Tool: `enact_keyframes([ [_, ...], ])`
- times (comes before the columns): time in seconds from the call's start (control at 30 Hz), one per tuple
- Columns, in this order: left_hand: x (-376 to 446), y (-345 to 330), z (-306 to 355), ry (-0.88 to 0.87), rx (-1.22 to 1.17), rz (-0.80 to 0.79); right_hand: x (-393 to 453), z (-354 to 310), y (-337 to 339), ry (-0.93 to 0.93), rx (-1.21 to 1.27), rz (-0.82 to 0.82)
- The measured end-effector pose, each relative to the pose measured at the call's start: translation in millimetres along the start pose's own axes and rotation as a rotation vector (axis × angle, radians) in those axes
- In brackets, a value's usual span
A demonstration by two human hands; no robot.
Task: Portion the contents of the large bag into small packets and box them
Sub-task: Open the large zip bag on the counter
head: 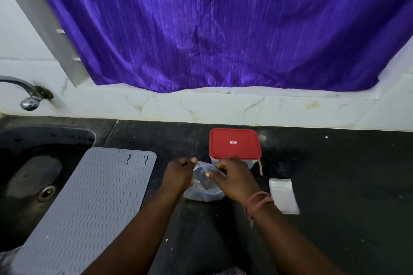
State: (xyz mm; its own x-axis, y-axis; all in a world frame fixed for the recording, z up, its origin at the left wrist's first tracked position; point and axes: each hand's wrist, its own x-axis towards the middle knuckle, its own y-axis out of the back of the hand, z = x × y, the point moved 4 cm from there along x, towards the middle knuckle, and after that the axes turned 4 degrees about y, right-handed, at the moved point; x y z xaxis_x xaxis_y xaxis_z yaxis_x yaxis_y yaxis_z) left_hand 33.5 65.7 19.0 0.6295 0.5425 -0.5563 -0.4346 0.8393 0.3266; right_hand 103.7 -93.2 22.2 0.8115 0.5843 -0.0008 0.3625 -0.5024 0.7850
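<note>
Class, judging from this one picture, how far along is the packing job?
Barely begun. Nothing looks done: the box has its red lid on, and the small packets lie flat to its right. In hand: the left hand and right hand pinch the large bag at its top. Portioning and boxing remain.

1. The large bag (202, 187) is partly hidden by both hands; its contents show only as a dark blur.
2. The tap (26, 94) is cut off at the left edge.
3. The lid's label (233, 142) is too small to read.
</note>
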Motion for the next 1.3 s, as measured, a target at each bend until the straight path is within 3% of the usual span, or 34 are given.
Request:
enact_keyframes([
  [0.1, 1, 3, 5, 0.046, -0.106, -0.042, 7, -1, 1, -0.119, -0.108, -0.049],
  [0.17, 3, 0, 2, 0.058, -0.147, -0.102, 14, 7, 1, -0.262, -0.054, -0.021],
  [0.23, 2, -6, -2, 0.08, -0.195, -0.158, 19, 16, -8, -0.428, 0.275, -0.061],
  [0.33, 3, -8, -11, 0.236, -0.387, -0.253, 21, 19, -27, -0.566, 1.017, -0.321],
  [0.4, 3, -6, -16, 0.374, -0.512, -0.36, 17, 23, -28, -0.71, 1.207, -0.477],
  [0.5, -3, -8, -19, 0.479, -0.607, -0.519, 11, 31, -34, -0.864, 1.3, -0.568],
  [0.63, -6, -4, -15, 0.457, -0.663, -0.578, 7, 22, -39, -0.826, 1.286, -0.584],
  [0.77, -15, -6, -23, 0.33, -0.318, -0.639, 20, 36, -38, -0.781, 1.171, -0.301],
  [0.87, -16, -8, -21, 0.202, -0.09, -0.496, 32, 36, -31, -0.597, 0.909, -0.066],
  [1.0, -21, 0, -3, 0.085, -0.216, -0.259, 31, 24, -23, -0.442, 0.526, 0.037],
  [1.07, -17, 0, -6, 0.073, -0.215, -0.145, 20, 21, -27, -0.522, 0.502, 0.022],
  [1.1, -19, -3, -7, 0.065, -0.207, -0.111, 16, 18, -34, -0.568, 0.618, -0.034],
  [1.2, -25, -18, -23, 0.123, -0.289, -0.149, 7, 10, -48, -0.668, 0.835, -0.189],
  [1.3, -26, -21, -35, 0.215, -0.307, -0.15, 10, 18, -51, -0.644, 0.699, -0.093],
])
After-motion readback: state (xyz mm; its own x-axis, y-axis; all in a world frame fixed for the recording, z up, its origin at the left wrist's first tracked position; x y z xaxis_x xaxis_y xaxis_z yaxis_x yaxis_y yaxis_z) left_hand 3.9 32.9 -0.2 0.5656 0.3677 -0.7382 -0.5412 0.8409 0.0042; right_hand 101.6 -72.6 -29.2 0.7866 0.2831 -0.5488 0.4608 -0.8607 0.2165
